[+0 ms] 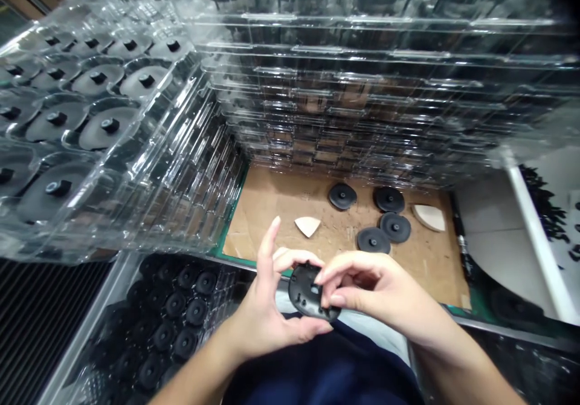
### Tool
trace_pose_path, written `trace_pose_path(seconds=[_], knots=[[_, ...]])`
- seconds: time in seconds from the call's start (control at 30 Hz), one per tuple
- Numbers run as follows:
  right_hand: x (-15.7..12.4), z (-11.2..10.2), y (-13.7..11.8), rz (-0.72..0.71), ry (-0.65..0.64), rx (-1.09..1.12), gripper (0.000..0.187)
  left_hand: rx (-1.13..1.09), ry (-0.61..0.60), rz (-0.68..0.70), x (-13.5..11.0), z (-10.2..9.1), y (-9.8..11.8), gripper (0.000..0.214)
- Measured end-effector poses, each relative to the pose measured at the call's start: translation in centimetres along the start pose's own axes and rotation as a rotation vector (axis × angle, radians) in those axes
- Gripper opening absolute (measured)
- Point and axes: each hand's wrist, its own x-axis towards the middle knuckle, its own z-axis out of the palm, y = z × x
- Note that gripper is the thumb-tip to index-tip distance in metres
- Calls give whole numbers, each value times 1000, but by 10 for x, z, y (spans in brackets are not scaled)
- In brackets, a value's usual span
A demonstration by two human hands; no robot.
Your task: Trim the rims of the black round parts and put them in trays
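Observation:
My left hand (278, 302) grips a black plastic cover (302, 290) by its edges, thumb below and fingers above, with the index finger raised. The cover's hollow inner side, with small posts and holes, faces me. Over its right part, my right hand (362, 281) has thumb and fingertips pinched together against the inside. Whatever may be between those fingertips is too small or hidden to name. Beyond the hands, several similar black covers (373, 240) lie on a cardboard sheet (272, 196), each showing a small central stub.
Stacked clear plastic trays (344, 97) rise behind the cardboard. Another tray stack (181, 145) at left holds black covers. Two pale wedge-shaped pieces, one a small wedge (308, 226), lie on the cardboard. A white bin (493, 211) stands right; a lower tray (176, 314) holds dark round parts.

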Motion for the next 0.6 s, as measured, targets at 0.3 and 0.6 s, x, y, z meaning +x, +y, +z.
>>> trace_pose_path(seconds=[0.3, 0.6], knots=[[-1, 3, -1, 24, -17, 73, 16, 41, -46, -35, -5, -2, 6, 102], [-15, 6, 0, 17, 10, -61, 5, 2, -78, -71, -6, 2, 7, 115]])
